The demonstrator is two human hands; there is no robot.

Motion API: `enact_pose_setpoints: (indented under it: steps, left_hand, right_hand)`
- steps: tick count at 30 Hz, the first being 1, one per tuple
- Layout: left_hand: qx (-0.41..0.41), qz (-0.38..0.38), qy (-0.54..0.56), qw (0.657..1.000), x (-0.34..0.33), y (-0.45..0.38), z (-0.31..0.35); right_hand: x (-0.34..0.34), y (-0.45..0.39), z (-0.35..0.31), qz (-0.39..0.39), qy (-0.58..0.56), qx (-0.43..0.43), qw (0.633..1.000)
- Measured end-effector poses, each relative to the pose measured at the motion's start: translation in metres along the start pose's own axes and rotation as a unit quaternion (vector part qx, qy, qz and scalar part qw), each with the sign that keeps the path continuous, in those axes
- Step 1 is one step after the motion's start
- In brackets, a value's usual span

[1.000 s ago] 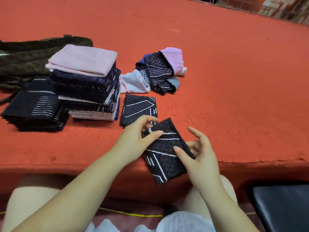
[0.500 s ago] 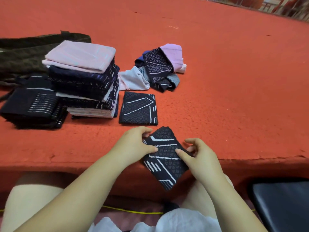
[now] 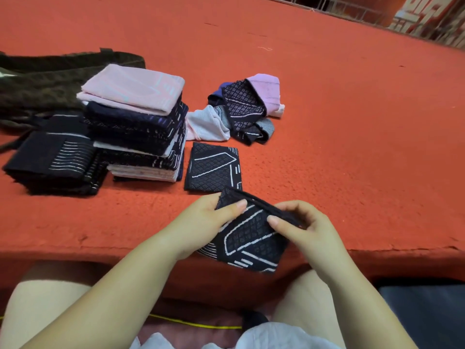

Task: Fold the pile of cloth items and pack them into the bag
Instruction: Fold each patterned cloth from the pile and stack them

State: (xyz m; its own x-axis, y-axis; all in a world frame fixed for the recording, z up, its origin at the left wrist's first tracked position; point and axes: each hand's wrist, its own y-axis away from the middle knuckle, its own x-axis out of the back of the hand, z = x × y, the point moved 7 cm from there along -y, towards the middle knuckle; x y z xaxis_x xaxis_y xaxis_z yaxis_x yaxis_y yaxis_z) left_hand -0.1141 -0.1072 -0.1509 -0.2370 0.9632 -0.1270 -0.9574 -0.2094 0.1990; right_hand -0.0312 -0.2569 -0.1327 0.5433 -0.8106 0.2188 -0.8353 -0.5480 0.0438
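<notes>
Right at the near edge of the red carpeted platform (image 3: 352, 147), both hands have hold of a folded dark cloth (image 3: 247, 244) with white line patterns on it. The left hand (image 3: 201, 222) pinches the cloth's left top corner, thumb on top, and the right hand (image 3: 305, 226) pinches the top edge on the other side, fingers curled round the fold. The cloth is lifted a bit and hangs over the platform's edge, above the person's bare knees.

Just past it, flat on the carpet, sits another folded dark cloth (image 3: 214, 166) with the same sort of white lines, its near edge partly hidden behind the held one. Left of that is a tall stack of folded cloths (image 3: 141, 137), mostly dark with a pink one (image 3: 133, 88) on top. Further left there's a lower pile of black striped cloths (image 3: 54, 161).

Behind the flat folded one is the small unfolded heap (image 3: 241, 109), a mix of dark patterned, pink, white and grey pieces. At the far left, behind the stacks, lies the dark olive bag (image 3: 47, 81), slumped flat on the carpet.
</notes>
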Motion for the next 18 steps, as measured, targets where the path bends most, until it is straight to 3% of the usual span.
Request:
enact_pose_setpoints:
  steps: [3, 5, 9, 13, 18]
  left_hand:
    - [-0.016, 0.072, 0.146, 0.986, 0.009, -0.003, 0.007]
    - [-0.006, 0.123, 0.265, 0.956, 0.017, -0.009, 0.006]
    - [-0.005, 0.157, 0.367, 0.917, 0.025, -0.019, 0.010]
    - [-0.069, 0.181, 0.276, 0.941, 0.039, -0.022, 0.015]
    - [-0.099, 0.253, 0.129, 0.954, 0.059, -0.019, 0.010]
  right_hand:
    - [-0.008, -0.009, 0.012, -0.059, -0.161, -0.116, 0.978]
    - [-0.021, -0.012, 0.018, -0.121, -0.197, -0.191, 0.954]
    - [-0.042, -0.030, 0.015, -0.174, -0.230, -0.216, 0.933]
    - [-0.041, -0.066, 0.001, -0.110, -0.196, -0.216, 0.950]
    - [-0.042, -0.115, -0.023, -0.054, -0.067, -0.134, 0.987]
